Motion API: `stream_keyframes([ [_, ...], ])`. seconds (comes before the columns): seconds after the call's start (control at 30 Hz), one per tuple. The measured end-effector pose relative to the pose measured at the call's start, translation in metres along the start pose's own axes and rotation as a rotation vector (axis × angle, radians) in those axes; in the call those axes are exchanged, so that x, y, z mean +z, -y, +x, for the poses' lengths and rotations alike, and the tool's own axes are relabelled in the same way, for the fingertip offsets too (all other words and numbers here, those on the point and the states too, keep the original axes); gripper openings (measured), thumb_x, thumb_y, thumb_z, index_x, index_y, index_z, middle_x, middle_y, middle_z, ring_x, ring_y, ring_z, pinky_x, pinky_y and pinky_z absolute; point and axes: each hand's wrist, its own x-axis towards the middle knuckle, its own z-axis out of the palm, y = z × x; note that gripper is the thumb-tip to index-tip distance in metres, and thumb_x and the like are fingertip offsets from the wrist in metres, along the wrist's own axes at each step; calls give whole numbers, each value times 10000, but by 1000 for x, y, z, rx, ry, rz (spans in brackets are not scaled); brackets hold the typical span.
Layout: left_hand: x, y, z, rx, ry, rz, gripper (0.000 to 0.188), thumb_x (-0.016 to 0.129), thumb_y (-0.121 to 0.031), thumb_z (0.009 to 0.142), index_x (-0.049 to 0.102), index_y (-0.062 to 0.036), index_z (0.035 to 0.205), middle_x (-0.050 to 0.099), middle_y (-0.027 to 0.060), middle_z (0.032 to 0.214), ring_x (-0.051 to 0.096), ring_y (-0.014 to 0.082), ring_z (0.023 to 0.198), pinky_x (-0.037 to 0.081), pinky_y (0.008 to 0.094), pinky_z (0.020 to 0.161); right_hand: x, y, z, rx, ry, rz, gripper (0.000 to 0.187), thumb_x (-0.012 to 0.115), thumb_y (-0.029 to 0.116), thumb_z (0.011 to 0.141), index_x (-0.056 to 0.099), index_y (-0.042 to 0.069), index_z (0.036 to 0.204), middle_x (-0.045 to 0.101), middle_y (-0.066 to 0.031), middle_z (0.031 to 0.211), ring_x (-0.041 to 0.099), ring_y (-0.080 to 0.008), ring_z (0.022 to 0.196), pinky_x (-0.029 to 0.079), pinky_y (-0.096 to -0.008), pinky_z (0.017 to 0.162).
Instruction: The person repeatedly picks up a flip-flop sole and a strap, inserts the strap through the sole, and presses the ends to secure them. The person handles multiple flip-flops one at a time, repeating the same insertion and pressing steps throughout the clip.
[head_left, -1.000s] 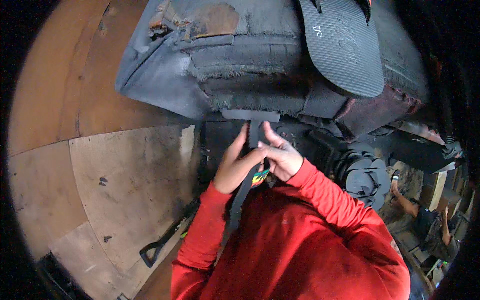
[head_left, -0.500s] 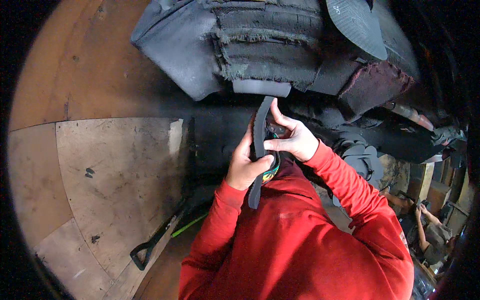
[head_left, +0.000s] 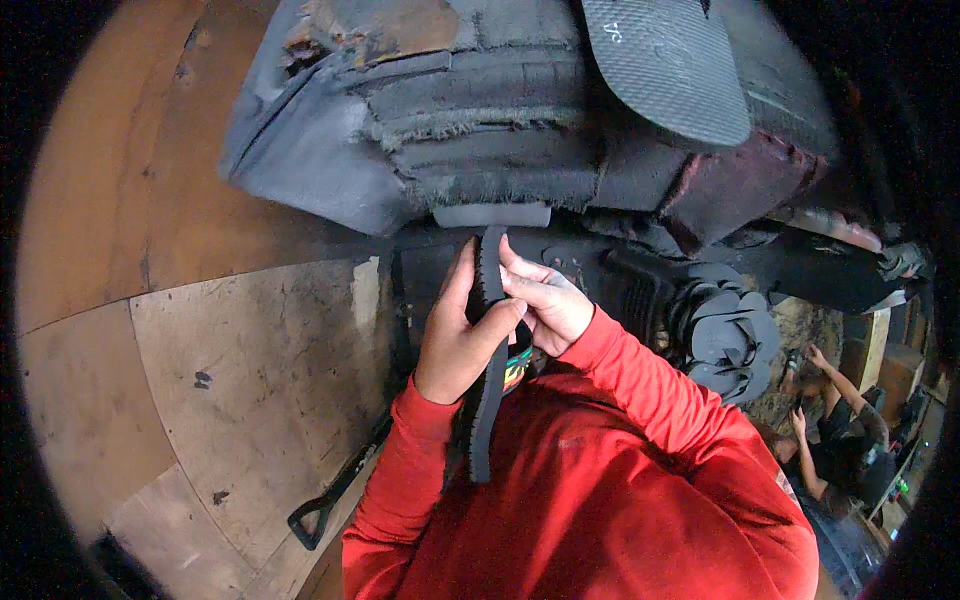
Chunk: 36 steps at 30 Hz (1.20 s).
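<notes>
Over plywood floor (head_left: 240, 380), sole (head_left: 487, 350) upright.

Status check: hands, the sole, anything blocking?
Left hand and right hand both in a grip on the black flip-flop sole, held edge-on. Stacked dark foam sheets right behind it. Nothing between hands and sole.

Head fisheye, looking steeply down, close on hands, red sleeves; wooden floor (head_left: 200, 380) left.
</notes>
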Motion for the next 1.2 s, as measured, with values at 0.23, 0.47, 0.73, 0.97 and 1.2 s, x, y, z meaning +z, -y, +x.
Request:
stream_keyframes([
  [0.23, 20, 39, 64, -99, 27, -238, 298, 644, -130, 888, 562, -55, 1165, 578, -16, 861, 551, 65, 675, 469, 236, 592, -37, 46, 24, 43, -168, -168, 270, 617, 265, 987, 558, 181, 1237, 654, 23, 1022, 662, -127, 894, 574, -357, 639],
  [0.47, 26, 76, 5, 89, 19, -544, 778, 629, -13, 806, 294, 18, 1507, 496, 80, 1346, 527, 151, 1182, 424, 289, 1027, -10, 47, -6, 65, -193, -571, 415, 734, 142, 902, 604, 121, 1296, 686, -2, 1055, 663, -90, 816, 560, -258, 609],
  [0.73, 27, 96, -23, 118, 52, -646, 821, 689, -15, 796, 293, -6, 1516, 492, 75, 1370, 513, 168, 1221, 410, 317, 1058, -13, 27, -25, -395, -36, -1297, 731, 830, 253, 789, 511, 100, 1429, 621, -173, 1212, 588, -252, 1142, 440, -380, 1016],
  [0.97, 8, 74, -20, 193, -192, -333, 635, 751, -139, 882, 466, 27, 1424, 635, 79, 1223, 612, 148, 1093, 489, 284, 947, -23, -17, -25, -1013, -68, -1986, 867, 882, 325, 596, 507, 279, 1376, 336, -314, 1484, 431, -497, 1282, 405, -548, 1017],
  [1.2, 6, 30, 3, 239, -353, 305, 436, 707, -215, 915, 611, 6, 1278, 730, 164, 1027, 720, 227, 895, 546, 327, 788, -35, -30, 13, -1087, -99, -1757, 595, 846, 202, 676, 626, 97, 1219, 316, -270, 1544, 414, -476, 1355, 400, -503, 1088],
])
